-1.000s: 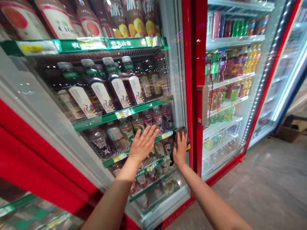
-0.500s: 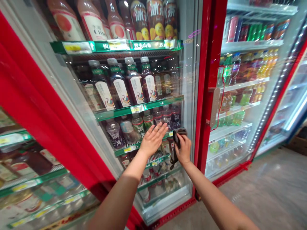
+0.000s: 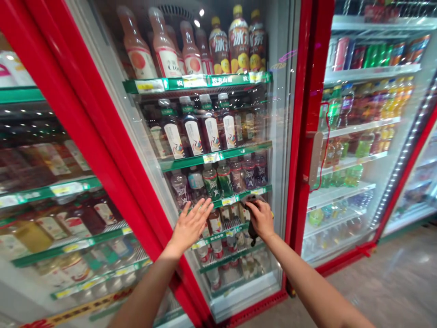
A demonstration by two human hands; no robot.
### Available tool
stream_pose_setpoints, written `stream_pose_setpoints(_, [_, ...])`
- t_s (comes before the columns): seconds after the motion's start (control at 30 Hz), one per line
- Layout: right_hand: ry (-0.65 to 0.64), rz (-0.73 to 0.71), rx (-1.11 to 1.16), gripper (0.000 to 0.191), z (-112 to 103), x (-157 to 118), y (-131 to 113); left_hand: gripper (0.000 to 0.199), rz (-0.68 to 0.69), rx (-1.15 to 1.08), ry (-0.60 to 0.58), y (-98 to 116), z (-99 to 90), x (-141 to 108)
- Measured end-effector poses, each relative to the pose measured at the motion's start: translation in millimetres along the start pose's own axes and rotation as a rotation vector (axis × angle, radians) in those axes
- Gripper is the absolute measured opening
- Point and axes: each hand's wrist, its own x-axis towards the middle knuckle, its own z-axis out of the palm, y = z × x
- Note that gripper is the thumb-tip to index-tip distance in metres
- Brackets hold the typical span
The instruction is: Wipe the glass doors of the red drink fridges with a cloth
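Observation:
My left hand (image 3: 191, 225) is spread flat, fingers apart, at the glass door (image 3: 278, 109) of a red-framed drinks cooler, near the door's left edge. It holds nothing; whether the palm touches the glass I cannot tell. My right hand (image 3: 262, 222), nearer the door's right side, is closed on a dark cloth (image 3: 253, 231) with an end hanging down. The cloth's upper part lies against or close to the glass. Behind the door, dark bottles with white labels (image 3: 194, 136) stand on a shelf, with smaller bottles (image 3: 224, 178) on the shelf beneath.
Peach-coloured bottles (image 3: 165, 45) fill the top shelf. To the left, a red door frame (image 3: 85, 127) borders another stocked cooler. On the right, a power strip (image 3: 315, 157) with a red cord (image 3: 326, 150) hangs on the frame beside a lit cooler. Grey floor (image 3: 406, 259) lies at lower right.
My left hand has moved left and down across the door, away from my right hand. The right hand keeps the cloth near the same shelf end. The view has shifted up and left.

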Motion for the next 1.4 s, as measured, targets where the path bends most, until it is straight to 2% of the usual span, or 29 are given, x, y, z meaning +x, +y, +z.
stream_pose_setpoints(0.07, [0.015,0.003,-0.003,0.037,-6,-4,8,0.078,0.0,0.018,0.002,-12,-4.2,-14])
stream_pose_setpoints(0.17, [0.115,0.096,-0.021,0.039,-5,8,15,0.078,0.009,0.019,-0.015,-28,-7.6,-30])
stream_pose_setpoints(0.23, [0.149,0.138,-0.036,0.043,5,20,7,0.079,0.022,0.014,-0.027,-35,-6.9,-36])
stream_pose_setpoints(0.3, [0.106,0.11,-0.051,0.047,15,24,-8,0.08,0.031,0.023,-0.03,-38,-4.5,-38])
stream_pose_setpoints(0.4, [-0.041,-0.029,-0.045,0.046,18,8,-26,0.083,0.036,0.05,-0.034,-37,-0.4,-40])
stream_pose_setpoints(0.53, [-0.155,-0.152,-0.021,0.043,4,-14,-23,0.081,0.036,0.034,-0.03,-35,2.8,-43])
stream_pose_setpoints(0.63, [-0.113,-0.09,-0.049,0.042,11,-7,-24,0.078,0.029,0.008,-0.013,-35,4.5,-44])
stream_pose_setpoints(0.73, [-0.068,-0.023,-0.072,0.046,32,0,-50,0.077,0.024,0.006,-0.009,-34,5.4,-44])
stream_pose_setpoints(0.8, [-0.104,-0.057,-0.061,0.048,41,-5,-71,0.076,0.029,0.018,-0.01,-34,5.0,-44])
stream_pose_setpoints(0.87, [-0.175,-0.141,-0.035,0.047,39,-16,-83,0.073,0.036,0.034,-0.012,-34,4.0,-44])
stream_pose_setpoints(0.97, [-0.242,-0.226,-0.011,0.046,23,-26,-80,0.068,0.043,0.061,-0.013,-33,2.8,-45])
stream_pose_setpoints(1.07, [-0.19,-0.153,-0.042,0.043,17,-14,-71,0.067,0.042,0.077,0.003,-33,3.6,-45])
stream_pose_setpoints(1.2, [-0.121,-0.042,-0.092,0.043,33,4,-86,0.071,0.038,0.05,0.016,-32,5.8,-45])
stream_pose_setpoints(1.3, [-0.244,-0.182,-0.085,0.046,34,-4,-97,0.071,0.037,0.034,0.006,-32,6.6,-46])
stream_pose_setpoints(1.4, [-0.362,-0.328,-0.061,0.046,21,-13,-89,0.069,0.035,0.034,-0.005,-32,6.6,-47])
